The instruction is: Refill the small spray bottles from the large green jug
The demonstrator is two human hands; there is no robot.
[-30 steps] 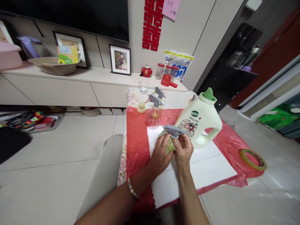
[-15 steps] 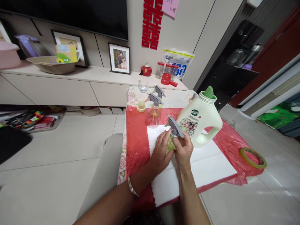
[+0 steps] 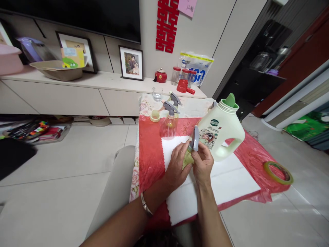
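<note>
My left hand (image 3: 177, 164) is wrapped round a small green spray bottle (image 3: 187, 160) held over a white cloth (image 3: 226, 185). My right hand (image 3: 203, 162) pinches the bottle's grey trigger head (image 3: 195, 138), which now points away from me. Just beyond stands a large pale-green detergent jug (image 3: 222, 132) with a green spout. Farther back on the red sheet (image 3: 150, 151) stand a pink spray bottle (image 3: 168, 124), another spray bottle (image 3: 175, 100) and a loose yellow cap (image 3: 155, 116).
A drinking glass (image 3: 157, 93) stands at the table's far end. A tape roll (image 3: 278, 172) lies on the red sheet at right. A low cabinet (image 3: 77, 92) with framed photos, jars and a red teapot runs along the wall. Clutter lies on the floor at left.
The grey trigger head has turned on the green bottle, from pointing sideways to pointing away from me, under my right fingers. Both hands stay in place.
</note>
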